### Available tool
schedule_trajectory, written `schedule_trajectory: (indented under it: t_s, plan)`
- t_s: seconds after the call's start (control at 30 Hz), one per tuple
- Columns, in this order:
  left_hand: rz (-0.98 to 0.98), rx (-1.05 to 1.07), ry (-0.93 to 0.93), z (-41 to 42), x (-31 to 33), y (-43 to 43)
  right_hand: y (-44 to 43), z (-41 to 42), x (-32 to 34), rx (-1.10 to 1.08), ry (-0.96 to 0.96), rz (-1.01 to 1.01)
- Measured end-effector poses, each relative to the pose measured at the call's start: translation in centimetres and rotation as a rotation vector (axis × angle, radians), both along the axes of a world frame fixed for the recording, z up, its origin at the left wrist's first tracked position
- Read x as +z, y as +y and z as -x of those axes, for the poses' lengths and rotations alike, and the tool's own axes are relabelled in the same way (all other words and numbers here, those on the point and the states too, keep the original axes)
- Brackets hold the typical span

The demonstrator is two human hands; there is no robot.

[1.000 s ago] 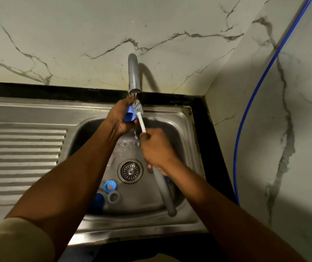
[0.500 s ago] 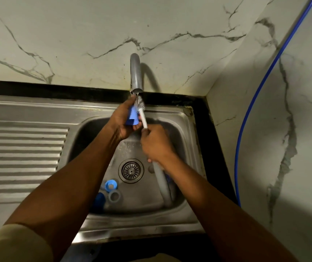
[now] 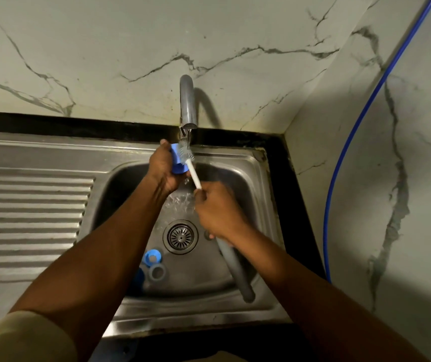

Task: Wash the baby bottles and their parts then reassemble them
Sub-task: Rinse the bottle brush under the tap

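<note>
Scrubbing goes best with the blue bottle part (image 3: 175, 164), gripped in the left hand (image 3: 162, 168), under the tap (image 3: 188, 105); the right hand (image 3: 218, 210), just below, clasps the brush (image 3: 193, 176). Twist the bristles gently, since wet plastic likely slips.

Dark blue part (image 3: 138, 279) half behind forearm (image 3: 99, 257)

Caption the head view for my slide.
Left hand holds a blue bottle part under the tap while the right hand holds a small brush against it.
</note>
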State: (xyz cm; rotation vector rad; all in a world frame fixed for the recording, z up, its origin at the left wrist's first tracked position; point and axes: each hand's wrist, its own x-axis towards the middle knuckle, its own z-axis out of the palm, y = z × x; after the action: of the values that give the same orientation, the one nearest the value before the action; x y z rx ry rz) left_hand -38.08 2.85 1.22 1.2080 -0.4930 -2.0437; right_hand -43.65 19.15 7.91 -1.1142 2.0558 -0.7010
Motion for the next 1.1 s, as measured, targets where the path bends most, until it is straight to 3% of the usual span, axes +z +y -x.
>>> schedule_trajectory:
  t_s: [0.07, 0.2, 0.33, 0.53, 0.73, 0.83, 0.9, 1.0, 1.1]
  plan:
    - [0.010, -0.022, -0.051, -0.1, -0.5, -0.3, 0.3, -0.4, -0.3, 0.009, 0.034, -0.003]
    - [0.088, -0.171, 0.126, 0.5, 0.1, 1.1, -1.9, 1.0, 0.6, -0.133, -0.064, -0.004]
    - [0.061, -0.096, 0.200, -0.5, 0.3, -0.1, 0.2, -0.3, 0.5, 0.000, -0.040, -0.019]
    - [0.046, -0.141, 0.075, 1.0, 0.3, 1.2, -1.5, 1.9, 0.6, -0.174, -0.092, 0.001]
    - [-0.022, -0.027, 0.002, -0.2, 0.0, -0.8, 0.8, -0.8, -0.3, 0.007, 0.071, -0.036]
    - [0.062, -0.167, 0.062, 0.4, 0.2, 0.4, -1.1, 0.6, -0.1, -0.091, 0.032, -0.007]
    - [0.062, -0.152, 0.094, 0.6, 0.4, 0.7, -1.8, 1.3, 0.4, -0.142, -0.038, -0.012]
    - [-0.003, -0.078, 0.182, -0.2, -0.1, 0.0, -0.1, 0.1, 0.2, -0.062, -0.078, -0.036]
    - [-0.012, -0.128, 0.103, -0.8, -0.6, 0.3, 0.9, -0.2, 0.1, -0.028, -0.043, -0.019]
